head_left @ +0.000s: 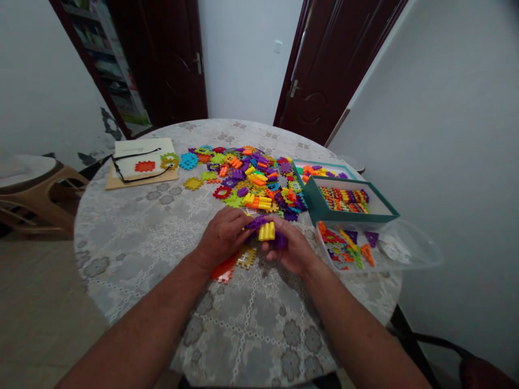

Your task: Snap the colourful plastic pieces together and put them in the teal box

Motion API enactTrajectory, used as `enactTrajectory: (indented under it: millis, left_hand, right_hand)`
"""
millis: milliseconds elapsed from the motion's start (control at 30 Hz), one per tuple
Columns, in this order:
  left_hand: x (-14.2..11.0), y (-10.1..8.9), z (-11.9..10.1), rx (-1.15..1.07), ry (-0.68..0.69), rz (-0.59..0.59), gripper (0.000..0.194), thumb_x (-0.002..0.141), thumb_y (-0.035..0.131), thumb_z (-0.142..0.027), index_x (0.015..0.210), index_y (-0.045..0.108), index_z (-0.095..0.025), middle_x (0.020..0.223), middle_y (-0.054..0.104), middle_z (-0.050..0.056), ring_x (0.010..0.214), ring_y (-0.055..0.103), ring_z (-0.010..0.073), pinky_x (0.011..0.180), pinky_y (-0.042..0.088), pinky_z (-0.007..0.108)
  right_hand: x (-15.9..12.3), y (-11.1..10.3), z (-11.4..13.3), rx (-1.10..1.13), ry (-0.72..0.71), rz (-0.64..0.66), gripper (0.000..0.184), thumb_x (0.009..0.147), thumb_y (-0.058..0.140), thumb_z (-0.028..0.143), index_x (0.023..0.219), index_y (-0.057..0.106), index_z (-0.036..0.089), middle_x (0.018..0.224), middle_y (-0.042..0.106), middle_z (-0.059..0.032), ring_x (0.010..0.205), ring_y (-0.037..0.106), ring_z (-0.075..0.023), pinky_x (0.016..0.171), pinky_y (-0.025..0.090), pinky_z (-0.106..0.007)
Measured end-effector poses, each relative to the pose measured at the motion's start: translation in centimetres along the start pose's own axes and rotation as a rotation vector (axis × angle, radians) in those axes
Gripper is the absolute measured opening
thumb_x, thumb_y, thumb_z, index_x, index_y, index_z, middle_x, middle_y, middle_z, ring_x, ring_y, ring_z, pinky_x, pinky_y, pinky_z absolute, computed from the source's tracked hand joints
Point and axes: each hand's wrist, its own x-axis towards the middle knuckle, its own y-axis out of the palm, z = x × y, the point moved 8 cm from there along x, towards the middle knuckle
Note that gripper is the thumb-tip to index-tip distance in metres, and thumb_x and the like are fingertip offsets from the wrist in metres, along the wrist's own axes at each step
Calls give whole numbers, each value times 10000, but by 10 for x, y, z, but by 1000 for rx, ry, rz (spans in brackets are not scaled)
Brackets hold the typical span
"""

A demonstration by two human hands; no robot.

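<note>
Low over the front of the pile, both hands meet at purple and yellow plastic building blocks. My left hand (pixel 225 232) is closed, its fingertips on a purple block (pixel 256 222). My right hand (pixel 292 247) curls around the purple part from the other side, with a ribbed yellow block (pixel 266 231) showing between the hands. How these pieces join is partly hidden by my fingers. Beneath and beside my left hand lie a flat orange-red piece (pixel 223 268) and a yellow window-like piece (pixel 246 258) on the tablecloth.
A heap of colourful interlocking blocks (pixel 259 175) spreads beyond my hands. To the right stand a green box (pixel 312 197) of beaded-looking pieces, another box behind it, and a clear plastic tub (pixel 421 249) of small parts. At left, a board (pixel 141 182) bears a book, a black cord and block pieces.
</note>
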Motion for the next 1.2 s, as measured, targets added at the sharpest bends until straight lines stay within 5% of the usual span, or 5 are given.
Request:
enactTrajectory:
  millis: [367,600,733,1000,1200]
  left_hand:
    - [0,3,-22,23,138,11,307,1082,536,-271,1325,719,-224,1042,761,99,949,658,245,865,538,405]
    - [-7,-20,26,154,-79,-237,238,1041,551,-300,1156,718,-175,1092,771,135,1060,685,315,995,550,501]
    - [-9,-20,54,167,-223,-277,243,1021,525,-330,1103,705,-189,1097,779,134,1083,704,317,1036,549,496]
    - [-9,-1,73,67,-391,-166,266,970,513,-359,1060,716,-213,1095,788,117,1085,712,309,1042,547,470]
    - [-10,0,81,35,-457,-138,293,969,508,-379,1048,731,-206,1067,786,106,1029,722,295,999,558,447]
  right_hand:
    - [5,1,-7,-159,-66,-42,529,709,914,344,1168,679,224,925,713,-20,655,697,-151,441,552,-211]
    - [-13,4,24,-273,-53,-9,472,769,873,411,1174,713,229,1041,727,-53,651,698,-143,489,548,-238]
    - [-23,4,71,-454,-113,64,416,818,853,388,1189,733,242,1028,734,-64,689,718,-164,507,557,-243]
    - [63,-101,223,-468,-256,-374,252,865,783,173,1089,669,190,884,727,-36,676,700,-139,521,584,-202]
    - [125,-184,263,-482,-145,-724,181,922,758,120,1024,616,166,799,644,2,648,645,-114,576,616,-224]
